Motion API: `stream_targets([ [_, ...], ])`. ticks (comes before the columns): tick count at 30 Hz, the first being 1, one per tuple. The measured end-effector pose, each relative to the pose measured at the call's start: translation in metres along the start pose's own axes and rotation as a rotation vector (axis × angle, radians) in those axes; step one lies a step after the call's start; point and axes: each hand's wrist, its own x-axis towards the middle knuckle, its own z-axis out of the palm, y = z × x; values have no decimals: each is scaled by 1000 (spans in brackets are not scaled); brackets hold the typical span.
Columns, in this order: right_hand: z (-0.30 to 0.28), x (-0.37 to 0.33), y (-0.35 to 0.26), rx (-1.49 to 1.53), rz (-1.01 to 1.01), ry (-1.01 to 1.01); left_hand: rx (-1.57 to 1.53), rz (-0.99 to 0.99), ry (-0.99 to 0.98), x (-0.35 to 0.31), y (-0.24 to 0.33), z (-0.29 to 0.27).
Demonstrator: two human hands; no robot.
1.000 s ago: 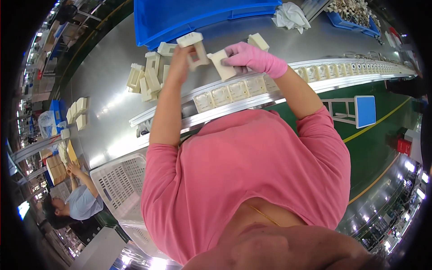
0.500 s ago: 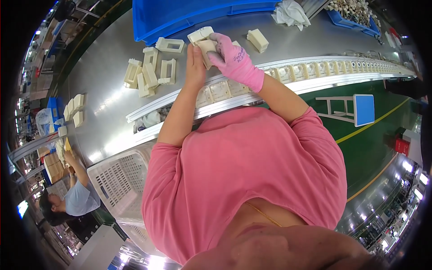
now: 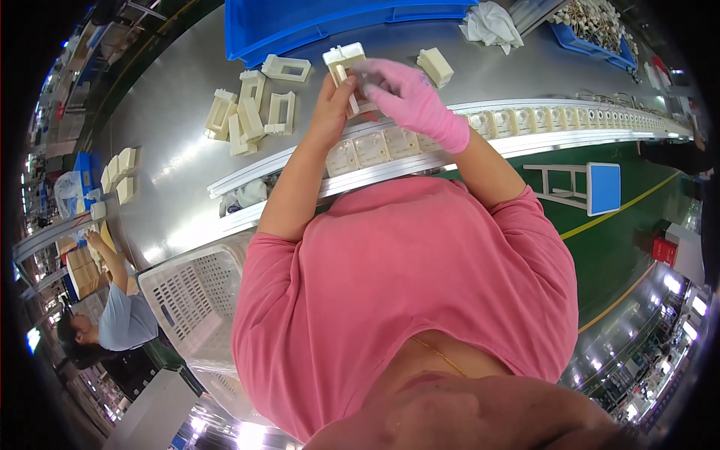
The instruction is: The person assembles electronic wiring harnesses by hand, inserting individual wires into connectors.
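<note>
Cream plastic housing (image 3: 343, 55) held over tabletop (image 3: 169, 124), near blue bin (image 3: 300, 39). Left hand (image 3: 331, 106) clamped on its left side; right gloved hand (image 3: 411, 96) at its right edge, contact unclear from here. Probably light, stiff, slippery; thin frame may crack, so grip long side walls.

"What's on your right?"
"A stool (image 3: 603, 189) with a blue seat on your green floor (image 3: 600, 262), near a yellow line (image 3: 643, 197); beyond it, you've a red box (image 3: 664, 250)."
"And your left?"
"A white perforated basket (image 3: 189, 300) beside your tabletop (image 3: 169, 165), and a co-worker (image 3: 127, 322) in light blue."
"Ahead of you?"
"A crumpled white cloth (image 3: 491, 27)."
</note>
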Motion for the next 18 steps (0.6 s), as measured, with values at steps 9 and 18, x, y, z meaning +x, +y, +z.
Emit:
stream_targets([
  [9, 25, 26, -40, -60, -617, -147, -75, -502, -484, -62, 69, -61],
  [18, 93, 32, -35, -448, 40, -717, 871, -433, 137, -105, 80, -85],
])
